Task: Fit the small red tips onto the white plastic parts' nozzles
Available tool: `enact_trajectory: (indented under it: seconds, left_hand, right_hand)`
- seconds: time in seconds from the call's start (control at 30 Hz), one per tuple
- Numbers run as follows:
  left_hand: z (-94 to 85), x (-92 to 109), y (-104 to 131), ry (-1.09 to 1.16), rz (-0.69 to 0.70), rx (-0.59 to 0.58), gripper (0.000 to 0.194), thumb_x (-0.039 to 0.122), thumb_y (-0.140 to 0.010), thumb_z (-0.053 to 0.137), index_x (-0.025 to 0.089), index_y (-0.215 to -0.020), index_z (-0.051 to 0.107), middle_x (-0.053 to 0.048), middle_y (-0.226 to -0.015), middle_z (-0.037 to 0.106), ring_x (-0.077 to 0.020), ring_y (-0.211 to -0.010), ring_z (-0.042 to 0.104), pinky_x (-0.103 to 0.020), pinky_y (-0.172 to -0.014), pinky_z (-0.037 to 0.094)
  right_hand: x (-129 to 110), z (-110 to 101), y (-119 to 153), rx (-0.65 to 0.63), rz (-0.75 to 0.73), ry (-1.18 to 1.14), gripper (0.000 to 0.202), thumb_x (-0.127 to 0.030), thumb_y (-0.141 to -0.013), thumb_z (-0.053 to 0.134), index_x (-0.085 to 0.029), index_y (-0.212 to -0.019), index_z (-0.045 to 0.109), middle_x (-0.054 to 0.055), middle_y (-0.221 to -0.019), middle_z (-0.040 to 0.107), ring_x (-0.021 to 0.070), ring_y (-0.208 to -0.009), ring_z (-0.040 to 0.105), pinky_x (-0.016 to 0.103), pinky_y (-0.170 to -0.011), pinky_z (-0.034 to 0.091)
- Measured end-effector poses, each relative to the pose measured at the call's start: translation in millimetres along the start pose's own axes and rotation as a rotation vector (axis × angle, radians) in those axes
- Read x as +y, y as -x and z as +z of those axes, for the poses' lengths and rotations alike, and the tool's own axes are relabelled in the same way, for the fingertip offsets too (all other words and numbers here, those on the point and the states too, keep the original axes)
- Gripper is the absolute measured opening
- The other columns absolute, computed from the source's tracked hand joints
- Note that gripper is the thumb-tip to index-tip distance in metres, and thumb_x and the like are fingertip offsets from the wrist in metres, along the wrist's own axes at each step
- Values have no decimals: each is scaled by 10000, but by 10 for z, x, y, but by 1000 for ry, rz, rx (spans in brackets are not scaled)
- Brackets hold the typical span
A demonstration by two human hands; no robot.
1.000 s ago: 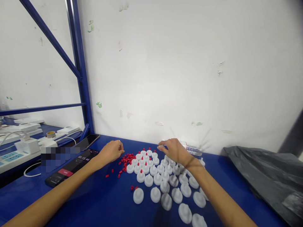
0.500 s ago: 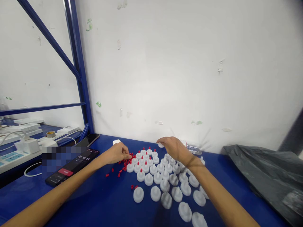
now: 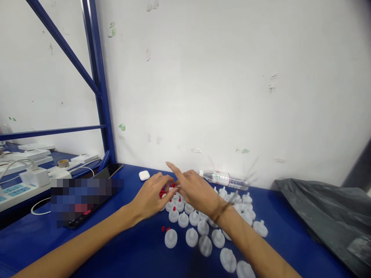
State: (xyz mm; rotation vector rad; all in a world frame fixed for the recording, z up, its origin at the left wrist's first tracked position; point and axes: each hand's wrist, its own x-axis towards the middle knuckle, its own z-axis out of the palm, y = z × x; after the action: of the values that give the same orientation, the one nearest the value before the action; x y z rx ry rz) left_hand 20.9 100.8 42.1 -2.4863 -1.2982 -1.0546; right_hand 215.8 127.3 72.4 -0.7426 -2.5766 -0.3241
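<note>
My left hand and my right hand meet fingertip to fingertip over the group of white nozzle lids. A small red cap shows between the fingertips, where the left thumb and finger close in on it. My right hand pinches a white nozzle lid, mostly hidden by the fingers, with its index finger raised. Below the hands stand white lids with red tips; plain white lids spread to the front and right. Loose red caps lie partly hidden behind the left hand.
A clear plastic bottle lies along the wall, and a white earbud case sits left of it. Phones lie at left near a power strip. A dark plastic bag covers the right side. A blue rack post rises at left.
My right hand has moved left with the white nozzle lid to meet my left hand. My left hand has lifted from the red caps and shifted slightly right.
</note>
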Motion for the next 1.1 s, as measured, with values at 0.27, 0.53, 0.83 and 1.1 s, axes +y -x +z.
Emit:
enact_trajectory:
  seconds: [0.27,0.53,0.83,1.1]
  left_hand:
    - [21,-42,15,97,-115,38,261,369,-1015,402,218,-849,536,-14,-801,614,-173,-716,564,-301,-687,455]
    - [-13,-33,16,103,-168,107,223,390,-996,458,216,-934,582,-19,-865,643,-175,-772,576,-300,-741,455]
    - [-26,65,-2,169,-168,-93,442,432,-1029,263,213,-704,466,7,-671,502,-173,-672,458,-311,-643,351]
    - [-107,-183,-75,225,-434,25,506,510,-1010,184,226,-614,321,25,-551,397,-143,-539,381,-285,-574,354]
  right_hand:
    - [-153,-43,-11,88,115,-172,666,-241,-967,527,-243,-1536,179,47,-1041,715,218,-932,664,389,-920,469]
    - [-44,-22,5,-5,175,-334,336,-414,-944,602,-260,-1244,615,32,-1046,739,217,-984,675,311,-867,468]
    - [30,6,-7,39,22,-154,383,-363,-931,634,-260,-1296,581,23,-967,759,192,-902,685,399,-1048,348]
    - [832,-266,254,231,404,159,295,-264,-946,536,-227,-1235,585,40,-857,758,220,-823,702,396,-966,385]
